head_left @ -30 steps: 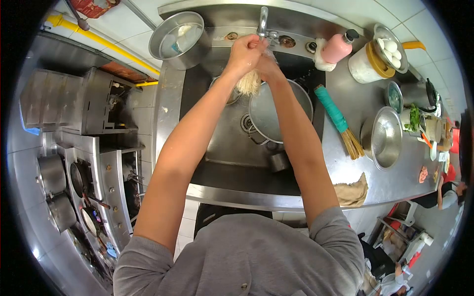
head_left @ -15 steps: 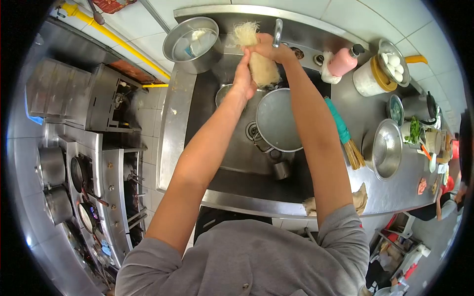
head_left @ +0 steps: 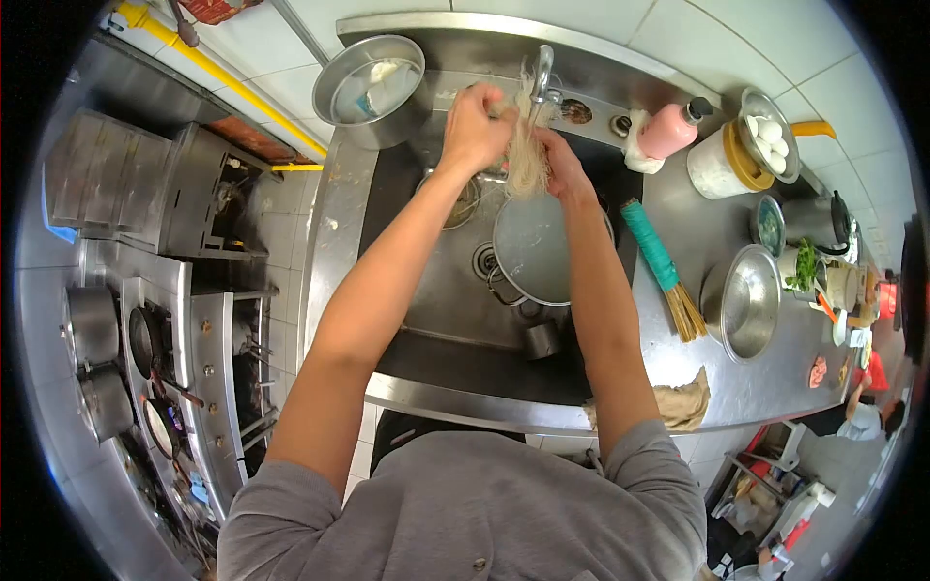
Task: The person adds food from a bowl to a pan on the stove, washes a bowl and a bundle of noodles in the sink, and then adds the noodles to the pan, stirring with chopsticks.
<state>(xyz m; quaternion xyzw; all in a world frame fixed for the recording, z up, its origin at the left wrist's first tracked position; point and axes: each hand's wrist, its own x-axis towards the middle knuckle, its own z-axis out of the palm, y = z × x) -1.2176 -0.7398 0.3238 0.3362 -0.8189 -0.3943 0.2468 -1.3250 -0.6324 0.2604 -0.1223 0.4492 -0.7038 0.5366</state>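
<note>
A bundle of dry rice vermicelli (head_left: pixel 529 160), pale and stringy, hangs upright over the sink (head_left: pixel 426 300) just in front of the tap (head_left: pixel 544 73). My right hand (head_left: pixel 564 165) grips it from the right side. On its left, my left hand (head_left: pixel 477 128) is closed with curled fingers close against the strands; what they pinch is hidden. Below the noodles stands a large pot (head_left: pixel 538 247) with cloudy liquid. A wire strainer (head_left: pixel 459 205) lies under my left wrist, and a small metal cup (head_left: pixel 542 339) sits nearer me.
Left of the tap, a deep metal pot (head_left: pixel 373 126) stands on the sink's corner. Along the right counter are a pink pump bottle (head_left: pixel 668 131), a teal-handled whisk brush (head_left: pixel 654 247), a steel bowl (head_left: pixel 751 302), eggs (head_left: pixel 770 136) and a cloth (head_left: pixel 683 399). Stoves line the left.
The noodle bundle has turned from slanted to upright and its strands look looser. My left hand has shifted up to its left side, my right hand down to its right side.
</note>
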